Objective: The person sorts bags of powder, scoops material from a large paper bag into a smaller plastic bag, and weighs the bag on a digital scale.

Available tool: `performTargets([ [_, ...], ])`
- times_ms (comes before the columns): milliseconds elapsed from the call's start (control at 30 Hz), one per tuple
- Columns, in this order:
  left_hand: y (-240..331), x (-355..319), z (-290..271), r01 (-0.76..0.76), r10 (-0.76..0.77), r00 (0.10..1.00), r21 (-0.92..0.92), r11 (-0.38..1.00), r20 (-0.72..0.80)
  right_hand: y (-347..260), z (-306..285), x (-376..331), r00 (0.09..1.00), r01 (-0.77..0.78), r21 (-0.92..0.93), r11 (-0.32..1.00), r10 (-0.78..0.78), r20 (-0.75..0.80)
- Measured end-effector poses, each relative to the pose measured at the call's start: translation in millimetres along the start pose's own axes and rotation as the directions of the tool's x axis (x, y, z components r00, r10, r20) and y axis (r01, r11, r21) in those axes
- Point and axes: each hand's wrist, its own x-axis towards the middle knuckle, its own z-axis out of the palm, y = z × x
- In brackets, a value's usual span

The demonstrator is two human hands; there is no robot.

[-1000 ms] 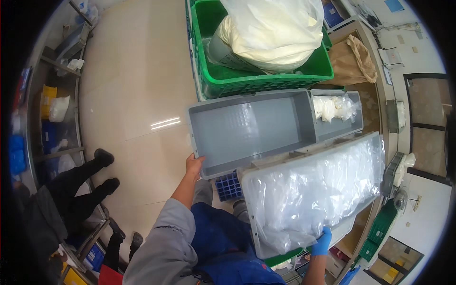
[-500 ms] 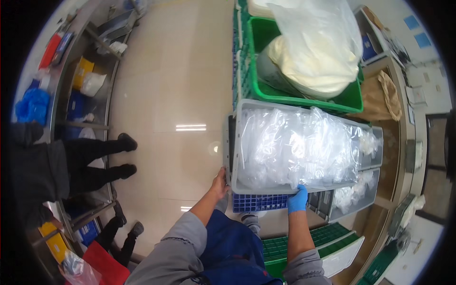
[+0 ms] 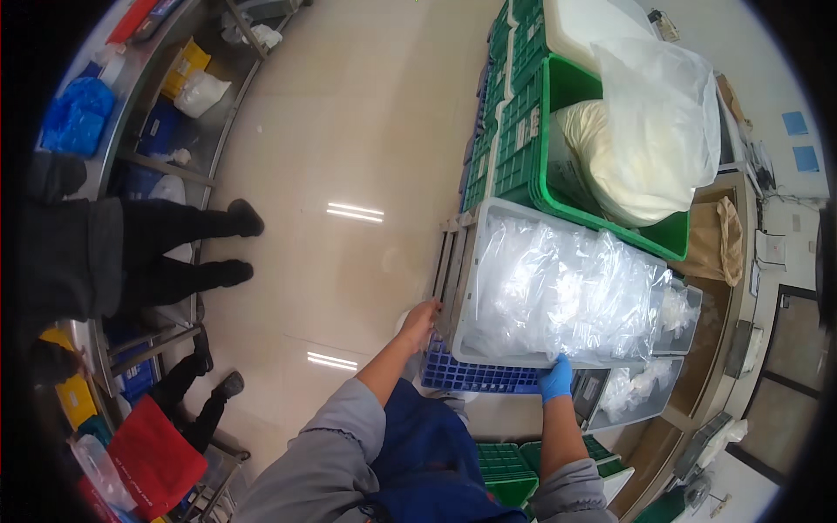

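Observation:
A grey plastic bin [image 3: 465, 288] filled with clear plastic bags [image 3: 567, 292] rests on top of a stack of grey bins. My left hand [image 3: 420, 321], bare, grips the bin's left end. My right hand [image 3: 554, 378], in a blue glove, holds the bin's near long rim. A blue lattice crate [image 3: 471, 375] sits underneath, close to my body. Another grey bin [image 3: 641, 394] with crumpled plastic pokes out below on the right.
Green crates [image 3: 523, 131] stand beyond, one holding a large white bag [image 3: 649, 139]. Another person in black [image 3: 131, 253] stands at left by metal shelving [image 3: 148, 105]. A brown paper bag [image 3: 717, 240] sits on a counter at right. Beige floor lies to the left.
The bin of plastic bags has swung left and come down onto the stack of grey bins. My view has shifted, and both hands remain on the bin.

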Motion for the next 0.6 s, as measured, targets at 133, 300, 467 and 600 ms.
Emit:
performTargets([
  [133,2,-17,-70,0.04,-0.012,0.992,0.225,0.974,-0.124,8,11,-14,0.998,-0.024,0.007,1.0,0.024,-0.056],
  [300,-28,-66,-226,0.301,-0.128,0.934,0.542,0.784,-0.333,26,37,-66,0.988,0.066,0.117,0.991,-0.049,-0.149],
  [467,6,-145,-295,0.389,-0.158,0.85,0.397,0.831,-0.502,79,38,-85,0.981,-0.129,-0.005,0.992,0.127,-0.15],
  [600,28,-177,-303,0.392,-0.189,0.822,0.294,0.871,-0.537,81,61,-106,0.996,-0.063,-0.289,0.955,0.043,-0.073],
])
